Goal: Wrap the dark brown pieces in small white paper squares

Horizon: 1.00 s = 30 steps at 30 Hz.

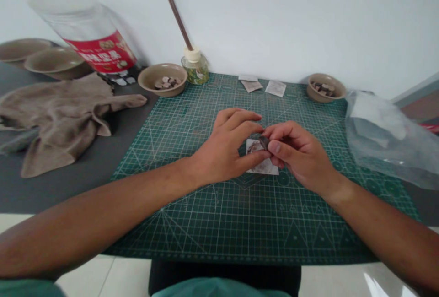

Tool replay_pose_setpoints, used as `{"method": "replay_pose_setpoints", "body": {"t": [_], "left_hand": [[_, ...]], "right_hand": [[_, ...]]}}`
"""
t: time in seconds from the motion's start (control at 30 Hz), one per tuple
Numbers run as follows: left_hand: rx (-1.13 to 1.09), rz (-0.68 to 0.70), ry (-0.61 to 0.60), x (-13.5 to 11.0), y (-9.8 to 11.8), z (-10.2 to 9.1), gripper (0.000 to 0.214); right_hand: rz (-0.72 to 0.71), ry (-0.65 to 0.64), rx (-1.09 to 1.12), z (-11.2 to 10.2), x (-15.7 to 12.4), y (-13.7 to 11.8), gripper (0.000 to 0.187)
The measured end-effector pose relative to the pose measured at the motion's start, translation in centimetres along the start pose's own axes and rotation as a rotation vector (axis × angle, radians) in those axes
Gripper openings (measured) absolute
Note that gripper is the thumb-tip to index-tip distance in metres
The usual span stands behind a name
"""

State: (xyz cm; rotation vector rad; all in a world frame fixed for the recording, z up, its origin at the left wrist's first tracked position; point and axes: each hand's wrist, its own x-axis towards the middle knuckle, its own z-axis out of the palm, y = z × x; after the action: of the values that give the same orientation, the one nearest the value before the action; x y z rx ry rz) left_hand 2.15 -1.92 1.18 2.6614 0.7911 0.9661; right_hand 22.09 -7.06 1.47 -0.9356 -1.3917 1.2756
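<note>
Both my hands meet over the middle of a green cutting mat (219,214). My left hand (226,148) is closed, with thumb and fingers pinching a small white paper packet (265,165) that rests on the mat. My right hand (297,153) is also closed, its fingertips gripping a small dark round piece (264,141) at the packet's upper edge. The fingers of the two hands touch there. Much of the packet is hidden behind my fingers.
Two beige bowls of dark round pieces (163,78) (325,87) stand at the mat's far corners. Small paper packets (262,86) lie between them. A reed diffuser (195,66), a tilted plastic jar (89,36), a beige cloth (58,114) and a clear plastic bag (387,132) are around.
</note>
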Motion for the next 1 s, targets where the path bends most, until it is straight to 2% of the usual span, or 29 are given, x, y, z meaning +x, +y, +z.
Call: {"method": "replay_pose_setpoints", "body": {"t": [0.13, 0.33, 0.6, 0.77, 1.0], "left_hand": [[0.01, -0.007, 0.115, 0.11, 0.01, 0.12, 0.03], [0.019, 0.044, 0.212, 0.16, 0.49, -0.22, 0.023], [0.007, 0.137, 0.289, 0.35, 0.28, -0.02, 0.02], [0.02, 0.203, 0.326, 0.45, 0.06, 0.14, 0.019], [0.035, 0.185, 0.326, 0.42, 0.22, 0.08, 0.016]], "right_hand": [[0.019, -0.004, 0.15, 0.07, 0.13, -0.04, 0.016], [0.025, -0.016, 0.178, 0.11, 0.11, -0.13, 0.019], [0.034, -0.071, 0.265, 0.16, -0.03, -0.09, 0.014], [0.105, -0.095, 0.286, 0.24, -0.12, 0.21, 0.013], [0.153, -0.061, 0.341, 0.62, -0.13, 0.08, 0.018]]}}
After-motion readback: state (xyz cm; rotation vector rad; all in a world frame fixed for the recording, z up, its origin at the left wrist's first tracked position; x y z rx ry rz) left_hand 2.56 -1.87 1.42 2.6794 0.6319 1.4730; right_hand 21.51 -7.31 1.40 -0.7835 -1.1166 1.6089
